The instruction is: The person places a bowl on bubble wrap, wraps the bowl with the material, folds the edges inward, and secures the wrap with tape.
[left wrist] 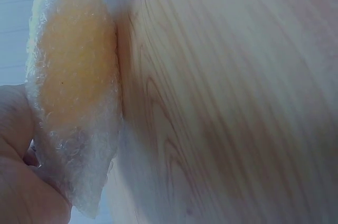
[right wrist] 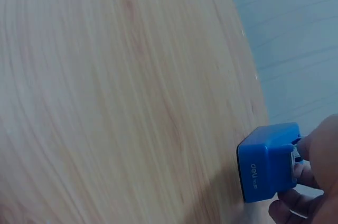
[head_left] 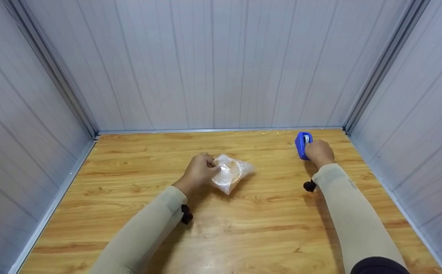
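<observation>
My left hand [head_left: 200,171] pinches the left edge of a bubble-wrapped package [head_left: 230,173] near the middle of the table. Through the clear wrap a round orange-yellow thing shows; its kind is hidden by the bubbles. In the left wrist view the package [left wrist: 76,76] stands on edge close over the wood, thumb and fingers at its side. Far to the right, my right hand [head_left: 320,152] grips a blue tape dispenser [head_left: 302,145]. Pale lettering marks the side of the dispenser [right wrist: 266,163] in the right wrist view, and fingers curl at its end.
The wood-grain table [head_left: 236,236] is bounded by a pale panel wall [head_left: 221,68] at the back and more panels on the left and right. Metal strips run along the table's edges. A small black device [head_left: 186,214] hangs at the left wrist, another [head_left: 310,186] at the right.
</observation>
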### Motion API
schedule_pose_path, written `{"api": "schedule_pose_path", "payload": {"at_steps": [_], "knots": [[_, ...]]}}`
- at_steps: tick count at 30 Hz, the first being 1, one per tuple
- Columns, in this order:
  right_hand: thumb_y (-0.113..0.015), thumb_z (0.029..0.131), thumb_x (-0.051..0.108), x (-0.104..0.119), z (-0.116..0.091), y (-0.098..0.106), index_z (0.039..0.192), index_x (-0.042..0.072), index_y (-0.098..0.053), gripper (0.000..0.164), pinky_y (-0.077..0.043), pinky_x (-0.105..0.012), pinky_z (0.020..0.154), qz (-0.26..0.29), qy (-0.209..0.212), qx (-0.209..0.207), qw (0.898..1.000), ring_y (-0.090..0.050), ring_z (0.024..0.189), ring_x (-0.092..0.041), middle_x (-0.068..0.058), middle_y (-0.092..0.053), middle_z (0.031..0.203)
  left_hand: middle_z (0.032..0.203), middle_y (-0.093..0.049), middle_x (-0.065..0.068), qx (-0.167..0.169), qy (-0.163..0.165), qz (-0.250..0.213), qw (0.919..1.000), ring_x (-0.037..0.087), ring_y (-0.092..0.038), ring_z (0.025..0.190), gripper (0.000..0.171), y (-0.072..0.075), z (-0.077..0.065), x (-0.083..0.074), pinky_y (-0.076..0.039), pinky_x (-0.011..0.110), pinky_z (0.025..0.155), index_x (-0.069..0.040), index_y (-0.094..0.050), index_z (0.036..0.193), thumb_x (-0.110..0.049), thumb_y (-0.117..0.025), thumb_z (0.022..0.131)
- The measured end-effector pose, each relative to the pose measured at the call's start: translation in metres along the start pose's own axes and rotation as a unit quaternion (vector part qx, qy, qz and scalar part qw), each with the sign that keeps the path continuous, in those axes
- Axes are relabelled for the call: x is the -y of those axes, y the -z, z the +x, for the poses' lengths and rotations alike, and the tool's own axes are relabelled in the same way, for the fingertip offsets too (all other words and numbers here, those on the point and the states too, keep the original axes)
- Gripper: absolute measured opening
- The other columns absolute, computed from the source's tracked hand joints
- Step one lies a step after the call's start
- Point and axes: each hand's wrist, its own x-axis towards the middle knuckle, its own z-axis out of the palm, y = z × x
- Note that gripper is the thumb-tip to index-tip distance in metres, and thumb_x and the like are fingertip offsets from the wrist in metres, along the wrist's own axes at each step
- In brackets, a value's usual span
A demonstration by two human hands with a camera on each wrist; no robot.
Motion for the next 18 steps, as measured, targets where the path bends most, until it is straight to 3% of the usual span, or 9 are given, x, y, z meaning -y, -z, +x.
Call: {"api": "schedule_pose_path", "payload": {"at_steps": [5,10,18], "knots": [[-0.037,0.119,0.032,-0.001,-0.0007,-0.0016,0.154,-0.014,-0.058,0.061,-0.061,-0.056,0.11,0.048,-0.035,0.005,0.998,-0.071,0.132,-0.047,-0.036,-0.069,0.146,0.128,-0.078,0.013,0.0,0.004,0.003,1.0,0.034,-0.072,0.129,0.022,-0.0008,-0.0003,-0.0003,-0.065,0.04,0.101,-0.004,-0.081,0.078,-0.007,-0.086,0.1],[-0.037,0.119,0.025,0.001,-0.0008,-0.0007,0.158,-0.013,-0.053,0.058,-0.06,-0.055,0.115,0.086,-0.058,0.014,0.995,-0.069,0.138,-0.046,-0.035,-0.066,0.152,0.126,-0.078,0.013,0.0,0.004,0.004,1.0,0.034,-0.072,0.128,0.022,-0.0015,0.0001,0.0005,-0.066,0.039,0.099,-0.003,-0.081,0.079,-0.006,-0.086,0.099],[-0.034,0.119,0.023,0.0007,0.0008,0.0016,0.152,-0.014,-0.059,0.056,-0.061,-0.048,0.103,0.069,-0.047,0.013,0.996,-0.07,0.133,-0.043,-0.035,-0.068,0.149,0.12,-0.078,0.01,-0.003,-0.005,0.004,1.0,0.03,-0.072,0.119,0.026,-0.0032,0.0002,0.0003,-0.063,0.035,0.089,-0.005,-0.079,0.075,-0.007,-0.087,0.099]]}}
